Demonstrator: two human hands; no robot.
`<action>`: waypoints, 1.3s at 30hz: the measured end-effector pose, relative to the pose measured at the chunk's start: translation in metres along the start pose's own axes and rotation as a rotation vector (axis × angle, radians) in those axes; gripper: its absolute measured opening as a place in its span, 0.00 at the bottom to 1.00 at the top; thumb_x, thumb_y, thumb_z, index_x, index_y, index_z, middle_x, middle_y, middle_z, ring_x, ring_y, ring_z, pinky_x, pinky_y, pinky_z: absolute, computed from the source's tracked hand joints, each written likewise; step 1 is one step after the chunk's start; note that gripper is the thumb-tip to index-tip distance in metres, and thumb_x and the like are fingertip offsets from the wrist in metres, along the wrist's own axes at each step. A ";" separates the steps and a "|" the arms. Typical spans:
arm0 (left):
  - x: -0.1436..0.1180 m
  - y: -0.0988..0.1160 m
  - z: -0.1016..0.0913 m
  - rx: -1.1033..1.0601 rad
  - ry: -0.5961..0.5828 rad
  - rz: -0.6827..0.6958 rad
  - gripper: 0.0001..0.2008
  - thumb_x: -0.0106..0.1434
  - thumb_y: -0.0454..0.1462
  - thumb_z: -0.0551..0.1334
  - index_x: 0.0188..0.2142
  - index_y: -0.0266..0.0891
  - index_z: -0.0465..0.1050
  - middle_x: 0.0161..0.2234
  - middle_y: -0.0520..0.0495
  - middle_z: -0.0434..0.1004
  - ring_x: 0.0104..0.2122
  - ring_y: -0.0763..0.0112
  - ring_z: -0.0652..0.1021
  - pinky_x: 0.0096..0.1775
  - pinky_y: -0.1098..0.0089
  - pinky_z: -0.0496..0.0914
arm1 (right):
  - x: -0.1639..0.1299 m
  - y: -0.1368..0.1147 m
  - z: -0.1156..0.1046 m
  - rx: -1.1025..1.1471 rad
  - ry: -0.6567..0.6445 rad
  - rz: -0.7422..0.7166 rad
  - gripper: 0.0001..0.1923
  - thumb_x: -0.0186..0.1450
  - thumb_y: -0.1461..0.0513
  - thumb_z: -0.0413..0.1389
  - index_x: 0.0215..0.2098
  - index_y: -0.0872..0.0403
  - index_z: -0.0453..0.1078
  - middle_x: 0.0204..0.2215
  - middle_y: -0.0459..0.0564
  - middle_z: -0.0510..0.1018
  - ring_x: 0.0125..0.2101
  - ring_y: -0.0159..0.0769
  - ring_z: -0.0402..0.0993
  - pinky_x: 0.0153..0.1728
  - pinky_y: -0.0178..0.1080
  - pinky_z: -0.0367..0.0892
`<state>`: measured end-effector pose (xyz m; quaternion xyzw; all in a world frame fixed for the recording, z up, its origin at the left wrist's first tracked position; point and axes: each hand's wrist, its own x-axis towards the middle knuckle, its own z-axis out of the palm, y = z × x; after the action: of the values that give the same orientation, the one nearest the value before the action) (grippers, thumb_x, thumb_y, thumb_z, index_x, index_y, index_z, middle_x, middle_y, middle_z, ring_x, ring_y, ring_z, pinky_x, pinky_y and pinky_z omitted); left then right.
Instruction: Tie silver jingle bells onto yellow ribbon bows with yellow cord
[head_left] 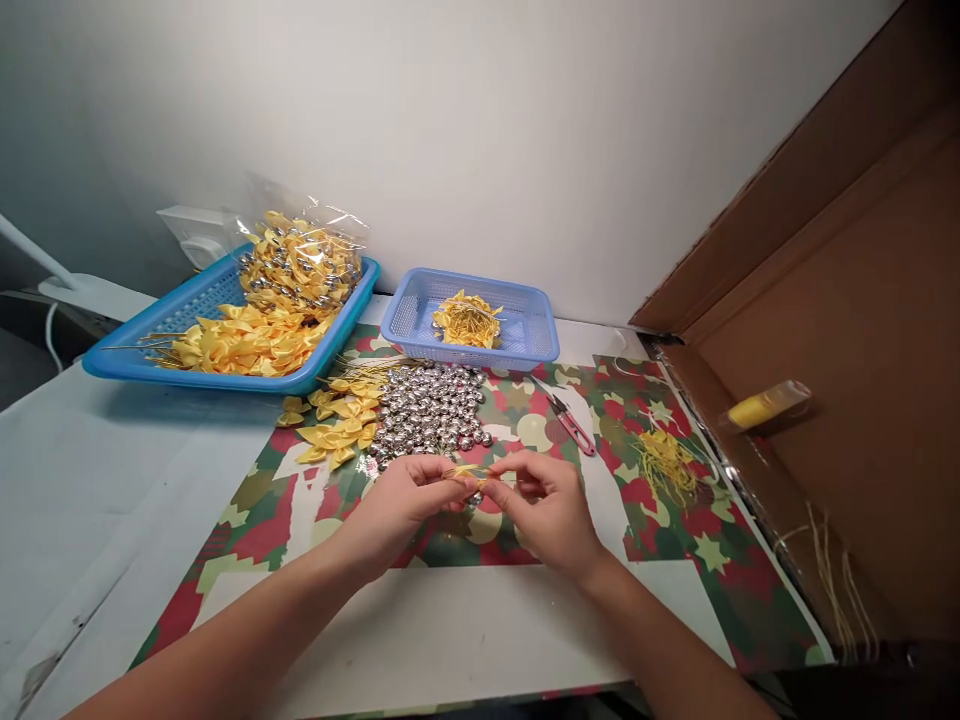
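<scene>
Yellow ribbon bow (pixel 466 474), pinched between left hand (pixel 409 497) and right hand (pixel 547 505) above patterned mat (pixel 675 560), near silver bells (pixel 431 412); no legible writing or labels.

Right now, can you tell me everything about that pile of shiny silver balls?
The silver balls are many small, round, shiny pieces that look like metal, heaped loosely in a flat pile on the patterned paper. They lie in front of the small blue basket, with yellow bows touching their left edge. Both hands work just in front of the pile.
</scene>
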<state>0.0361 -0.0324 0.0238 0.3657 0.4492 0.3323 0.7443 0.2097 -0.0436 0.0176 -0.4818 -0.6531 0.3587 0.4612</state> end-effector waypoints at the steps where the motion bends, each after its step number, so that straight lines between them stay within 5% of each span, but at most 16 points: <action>1: 0.001 0.000 0.000 0.006 -0.005 0.006 0.13 0.50 0.41 0.71 0.20 0.35 0.73 0.21 0.49 0.72 0.24 0.72 0.74 0.30 0.72 0.70 | 0.000 0.000 0.000 0.029 -0.006 0.047 0.07 0.60 0.58 0.61 0.29 0.54 0.74 0.15 0.39 0.60 0.17 0.24 0.49 0.17 0.31 0.50; 6: 0.004 -0.004 -0.001 -0.039 0.068 0.053 0.11 0.50 0.42 0.71 0.24 0.35 0.78 0.24 0.47 0.75 0.26 0.70 0.74 0.31 0.72 0.70 | -0.002 -0.001 -0.001 -0.020 0.096 0.079 0.07 0.56 0.58 0.63 0.30 0.53 0.72 0.16 0.36 0.47 0.18 0.24 0.43 0.18 0.31 0.44; 10: 0.005 -0.007 -0.002 -0.043 0.158 0.143 0.10 0.50 0.41 0.71 0.26 0.36 0.78 0.24 0.48 0.76 0.27 0.71 0.75 0.31 0.74 0.70 | -0.004 -0.002 0.002 -0.043 0.090 0.041 0.07 0.54 0.61 0.64 0.27 0.53 0.70 0.17 0.36 0.48 0.18 0.24 0.43 0.18 0.31 0.45; 20: 0.003 -0.011 0.001 -0.037 0.109 0.183 0.10 0.53 0.42 0.70 0.25 0.37 0.77 0.23 0.50 0.78 0.24 0.71 0.76 0.29 0.73 0.71 | -0.007 -0.001 0.008 0.022 0.036 0.117 0.06 0.57 0.61 0.61 0.34 0.53 0.73 0.16 0.35 0.45 0.18 0.24 0.43 0.17 0.31 0.48; 24: -0.002 -0.006 0.005 0.052 0.132 0.210 0.13 0.53 0.45 0.69 0.25 0.38 0.76 0.21 0.49 0.77 0.20 0.69 0.75 0.24 0.72 0.70 | -0.006 -0.001 0.002 -0.004 0.037 0.066 0.16 0.53 0.62 0.65 0.40 0.51 0.71 0.17 0.35 0.52 0.18 0.24 0.46 0.16 0.30 0.46; 28: -0.007 -0.002 0.004 0.261 0.100 0.478 0.07 0.56 0.40 0.67 0.28 0.40 0.81 0.31 0.43 0.82 0.31 0.61 0.80 0.33 0.67 0.74 | -0.005 -0.002 -0.005 -0.008 -0.015 -0.115 0.02 0.60 0.63 0.60 0.33 0.51 0.74 0.17 0.39 0.67 0.16 0.24 0.51 0.16 0.31 0.50; 32: -0.013 -0.001 -0.002 0.506 0.141 0.808 0.07 0.56 0.33 0.65 0.29 0.45 0.83 0.40 0.41 0.82 0.35 0.60 0.80 0.39 0.65 0.73 | -0.005 -0.004 -0.011 -0.087 0.012 -0.435 0.08 0.63 0.68 0.56 0.32 0.49 0.74 0.18 0.42 0.74 0.16 0.26 0.60 0.17 0.32 0.56; 39: -0.015 -0.002 -0.010 0.788 0.172 1.309 0.16 0.57 0.30 0.64 0.39 0.53 0.82 0.26 0.48 0.80 0.27 0.66 0.77 0.33 0.68 0.71 | -0.005 -0.008 -0.013 -0.129 0.046 -0.581 0.09 0.65 0.67 0.54 0.32 0.47 0.73 0.16 0.41 0.72 0.16 0.28 0.63 0.18 0.33 0.59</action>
<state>0.0219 -0.0434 0.0253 0.7683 0.2826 0.5477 0.1730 0.2203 -0.0509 0.0280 -0.3110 -0.7745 0.1581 0.5277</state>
